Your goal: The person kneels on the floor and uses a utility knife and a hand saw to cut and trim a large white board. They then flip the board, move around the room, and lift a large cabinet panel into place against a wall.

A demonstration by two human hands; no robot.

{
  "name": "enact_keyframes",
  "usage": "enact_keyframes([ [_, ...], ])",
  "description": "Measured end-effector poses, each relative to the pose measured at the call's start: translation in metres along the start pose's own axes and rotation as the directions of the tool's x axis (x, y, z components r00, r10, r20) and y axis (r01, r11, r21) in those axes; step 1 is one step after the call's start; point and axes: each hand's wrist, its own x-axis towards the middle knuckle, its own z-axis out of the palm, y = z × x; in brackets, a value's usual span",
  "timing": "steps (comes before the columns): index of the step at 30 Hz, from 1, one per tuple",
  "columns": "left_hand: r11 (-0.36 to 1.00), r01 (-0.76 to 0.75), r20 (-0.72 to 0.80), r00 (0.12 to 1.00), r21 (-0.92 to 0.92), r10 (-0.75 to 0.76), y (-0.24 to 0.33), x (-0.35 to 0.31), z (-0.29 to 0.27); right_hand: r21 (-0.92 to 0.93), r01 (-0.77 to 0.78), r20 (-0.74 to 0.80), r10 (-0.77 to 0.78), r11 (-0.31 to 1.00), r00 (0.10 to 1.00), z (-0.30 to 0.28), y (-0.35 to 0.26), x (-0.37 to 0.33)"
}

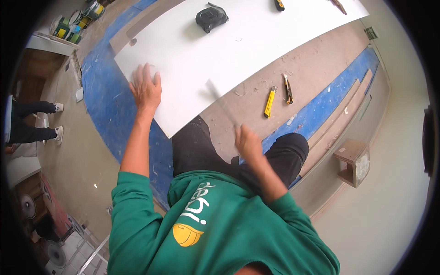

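Observation:
A large white sheet (183,101) lies before me with its near corner pointing at my lap. My left hand (147,89) rests palm down near the sheet's left edge, fingers spread. My right hand (249,144) is closed round one end of a long, flat grey tool (222,101) that looks like a file. Motion blurs the tool, and its far end is over the sheet's near edge; whether it touches is unclear. A black tape measure (211,18) sits on the sheet, beyond my hands.
A yellow utility knife (270,102) and a black utility knife (287,88) lie on the brown board (316,59) right of the sheet. Blue floor covering (107,87) runs underneath. A small wooden box (352,162) stands at the right. Another person's legs (34,121) show far left.

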Motion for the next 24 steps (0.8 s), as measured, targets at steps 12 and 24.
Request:
enact_keyframes([
  [12,1.000,-0.004,0.021,1.000,0.025,0.004,0.002,-0.001,0.000,-0.029,-0.071,0.172,0.075,0.997,0.982,0.008,-0.019,-0.003],
  [24,0.975,-0.182,0.188,0.961,-0.131,0.204,0.044,-0.123,-0.048,-0.163,0.031,0.003,-0.031,0.986,1.000,-0.036,0.036,0.074],
])
